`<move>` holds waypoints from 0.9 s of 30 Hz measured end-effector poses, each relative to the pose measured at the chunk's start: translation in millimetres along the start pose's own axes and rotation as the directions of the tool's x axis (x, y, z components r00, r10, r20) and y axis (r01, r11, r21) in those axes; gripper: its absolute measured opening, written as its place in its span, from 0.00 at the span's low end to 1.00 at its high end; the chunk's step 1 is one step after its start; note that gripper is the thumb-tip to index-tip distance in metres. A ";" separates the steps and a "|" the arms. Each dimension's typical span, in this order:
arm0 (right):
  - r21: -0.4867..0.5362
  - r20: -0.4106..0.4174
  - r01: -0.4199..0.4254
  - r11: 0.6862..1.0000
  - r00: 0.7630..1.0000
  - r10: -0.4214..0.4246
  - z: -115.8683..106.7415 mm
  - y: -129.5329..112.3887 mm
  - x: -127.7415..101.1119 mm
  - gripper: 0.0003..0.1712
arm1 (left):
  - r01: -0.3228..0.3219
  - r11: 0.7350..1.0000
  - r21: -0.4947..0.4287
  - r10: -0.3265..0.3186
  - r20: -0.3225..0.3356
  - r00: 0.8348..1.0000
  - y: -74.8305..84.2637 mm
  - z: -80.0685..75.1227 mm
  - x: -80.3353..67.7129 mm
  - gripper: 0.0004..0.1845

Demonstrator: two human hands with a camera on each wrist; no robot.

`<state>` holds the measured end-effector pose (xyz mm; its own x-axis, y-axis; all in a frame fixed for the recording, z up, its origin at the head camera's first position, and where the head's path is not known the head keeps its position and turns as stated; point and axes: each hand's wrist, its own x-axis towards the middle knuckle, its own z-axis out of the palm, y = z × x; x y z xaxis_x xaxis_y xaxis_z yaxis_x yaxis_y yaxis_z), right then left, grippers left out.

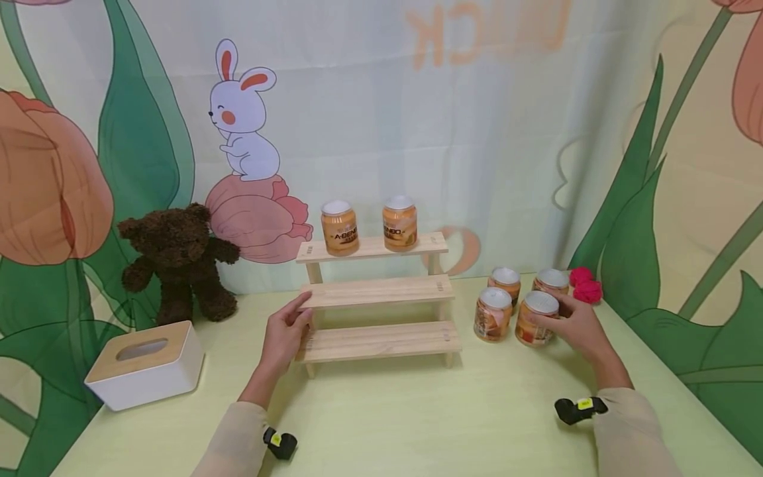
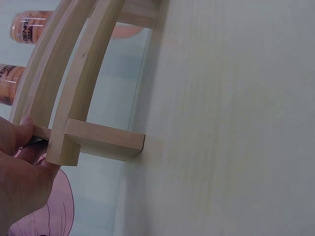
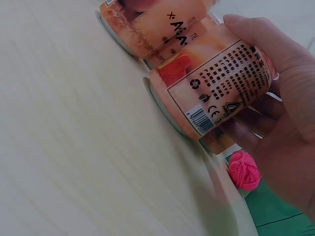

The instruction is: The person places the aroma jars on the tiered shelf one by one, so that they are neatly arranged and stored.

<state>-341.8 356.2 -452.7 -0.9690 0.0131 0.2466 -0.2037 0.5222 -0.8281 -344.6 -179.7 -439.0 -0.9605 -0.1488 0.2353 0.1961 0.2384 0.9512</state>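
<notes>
**My right hand grips a jar beside the wooden rack**

The curtain, printed with tulips and a white rabbit, hangs behind the rack; the pale table spreads beneath it and out to both sides; the rack itself has three steps, the highest at the back, and it is my landmark for everything else.

To the rack's left, close to the curtain, a dark brown teddy bear is upright; nearer to me than the bear, also left of the rack, is a white tissue box with a wooden top.

My left hand holds the rack's left end, the fingers at the middle and lowest steps; my right hand is to the rack's right, curled round the jar, my thumb on the near side and my other fingers round the far side.

That gripped jar is the nearest and rightmost of the front pair in a cluster of four to the rack's right; one jar stands just beside it on the side toward the rack, and two more, a rear jar and another, stand behind; all have orange labels and pale lids.

On the rack's top step stand a left jar and a right jar, apart from each other; pink yarn lies farthest right of the rack, past the cluster.
</notes>
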 end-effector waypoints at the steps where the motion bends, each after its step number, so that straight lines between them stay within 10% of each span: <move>1: 0.000 -0.003 -0.001 1.000 1.000 0.001 0.3 0.3 -0.1 0.46 | -0.001 1.000 0.002 0.001 0.002 1.000 0.1 -0.2 0.0 0.21; 15: 0.024 -0.023 -0.069 0.997 0.997 0.070 -2.4 -0.1 -2.2 0.48 | 0.002 1.000 -0.008 -0.002 0.013 1.000 7.9 -2.2 -4.3 0.22; 27: 0.077 -0.112 0.071 0.994 0.992 -0.062 -25.2 -40.2 -6.0 0.35 | 0.002 1.000 -0.010 -0.002 -0.010 1.000 -2.7 0.5 1.9 0.21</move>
<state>-324.3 356.6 -408.2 -0.9328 0.0759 0.3524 -0.2823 0.4542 -0.8450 -347.0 -180.2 -441.3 -0.9588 -0.1593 0.2351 0.1958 0.2286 0.9536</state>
